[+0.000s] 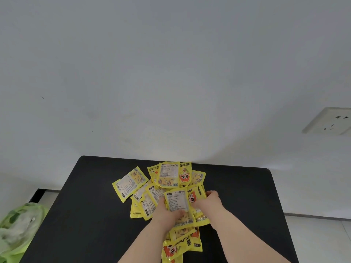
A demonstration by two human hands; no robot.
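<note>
Several yellow hand-warmer packets lie in a loose overlapping pile (167, 179) on a black table (85, 205). My left hand (167, 211) grips one packet (177, 203) from the left, thumb across its lower edge, label side up. My right hand (210, 200) reaches into the pile on the right and holds other packets (196, 194) beside it; its fingers are mostly hidden under them. More packets (182, 242) lie between my forearms near the front edge.
One packet (129, 183) lies apart at the pile's left. A green plastic bag (19, 228) sits at the table's left front corner. A white wall stands right behind the table, with a wall socket (328, 121) at the right.
</note>
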